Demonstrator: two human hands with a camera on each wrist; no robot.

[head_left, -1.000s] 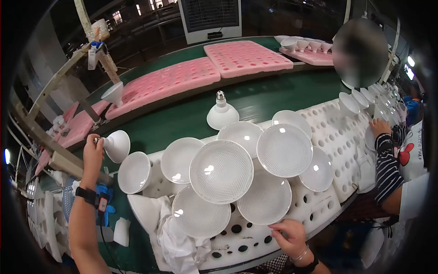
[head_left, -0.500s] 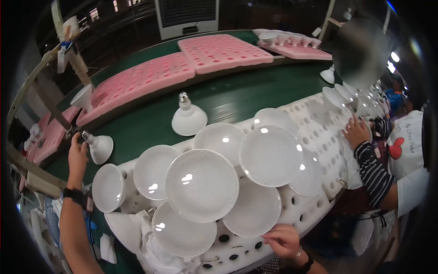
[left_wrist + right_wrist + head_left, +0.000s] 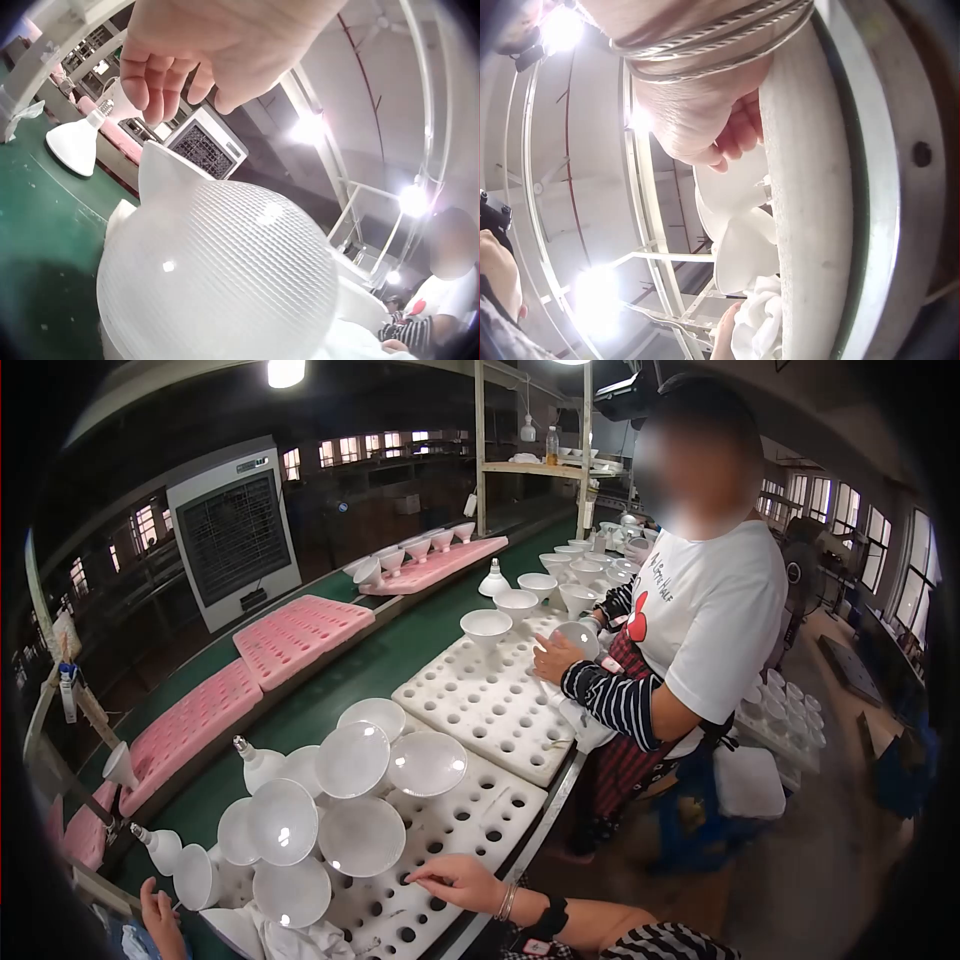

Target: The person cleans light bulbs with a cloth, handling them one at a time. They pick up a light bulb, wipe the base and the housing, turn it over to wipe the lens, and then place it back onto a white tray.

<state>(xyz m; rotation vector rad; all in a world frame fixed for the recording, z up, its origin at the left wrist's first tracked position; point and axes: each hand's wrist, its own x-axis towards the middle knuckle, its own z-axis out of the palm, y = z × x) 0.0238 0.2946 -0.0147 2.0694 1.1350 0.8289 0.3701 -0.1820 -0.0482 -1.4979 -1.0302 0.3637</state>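
My left hand [image 3: 160, 925] is at the lower left of the head view, fingers loosely bent with nothing in them. Close beyond it, a white reflector bulb [image 3: 160, 848] with a metal screw base stands on the green belt. In the left wrist view, that hand [image 3: 202, 64] hangs above a bulb's ribbed lens [image 3: 225, 270]. My right hand [image 3: 462, 882] rests at the near edge of the white foam board [image 3: 480, 785], its fingers loosely curled and holding nothing visible. Several bulbs sit lens-up in the board beside it, including a front one [image 3: 362, 838].
A white cloth [image 3: 305, 942] lies at the board's near left end. Another person [image 3: 700, 610] stands to the right, hands at a bulb over a second foam board [image 3: 480, 695]. Pink foam trays [image 3: 195, 720] line the far side of the green belt [image 3: 345, 670].
The head view has swung right, bringing the other person into full view. My left hand has let go of the bulb's screw base and drawn back; my right hand stays by the board edge.
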